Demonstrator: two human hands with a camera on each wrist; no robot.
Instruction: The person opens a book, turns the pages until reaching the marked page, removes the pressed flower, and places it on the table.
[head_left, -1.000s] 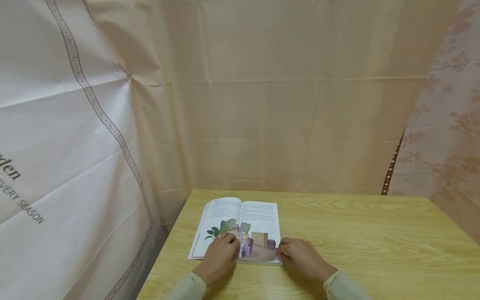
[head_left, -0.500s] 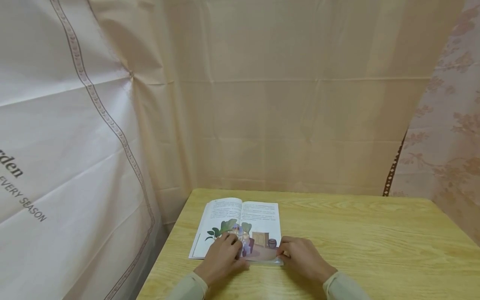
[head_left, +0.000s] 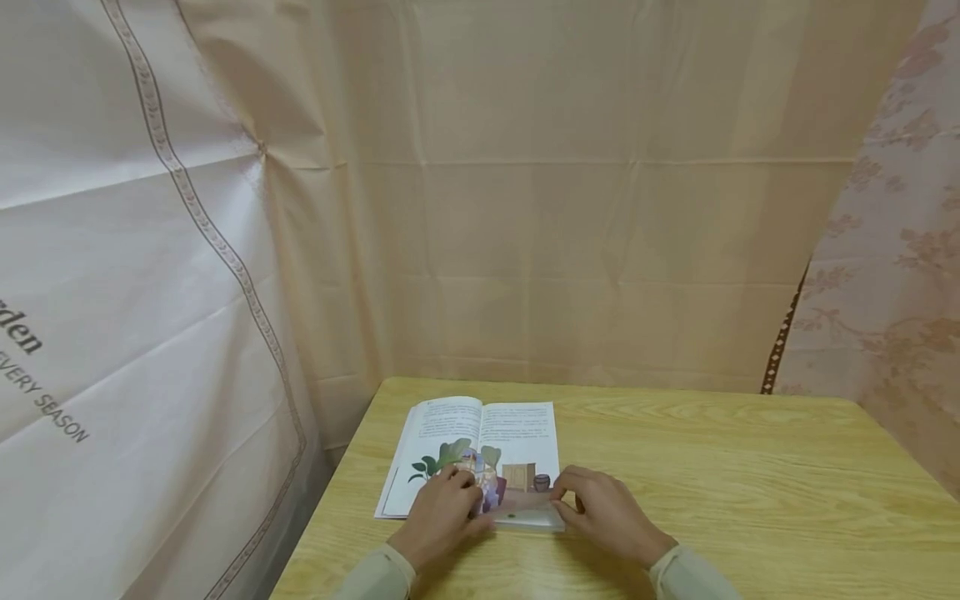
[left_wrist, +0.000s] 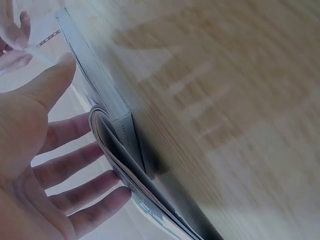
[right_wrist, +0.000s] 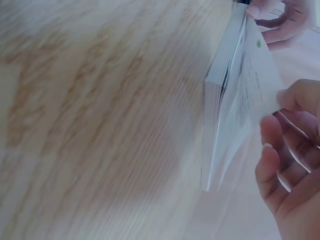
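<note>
An open book [head_left: 517, 423] with printed text and a colour illustration lies on the table. My left hand [head_left: 442, 504] rests over the lower middle of the spread near the gutter. In the left wrist view its fingers [left_wrist: 85, 185] are spread and fairly straight along the book's curved left half, and the thumb lies by the lower edge of the thick right half. At the lower right corner, my right hand [head_left: 600, 510] pinches one page [right_wrist: 260, 75] between thumb and index finger. That page is raised off the stack [right_wrist: 214, 82], and part of the page underneath shows.
The light wood-grain table [head_left: 712, 467] extends to the right of the book. A beige cloth [head_left: 525, 250] hangs behind it. White printed cloth [head_left: 135, 292] hangs on the left, and a floral cloth [head_left: 892, 275] on the right.
My right hand has lifted the page's lower right corner, uncovering a strip of the page below. My left thumb has spread out to the right along the book's lower edge.
</note>
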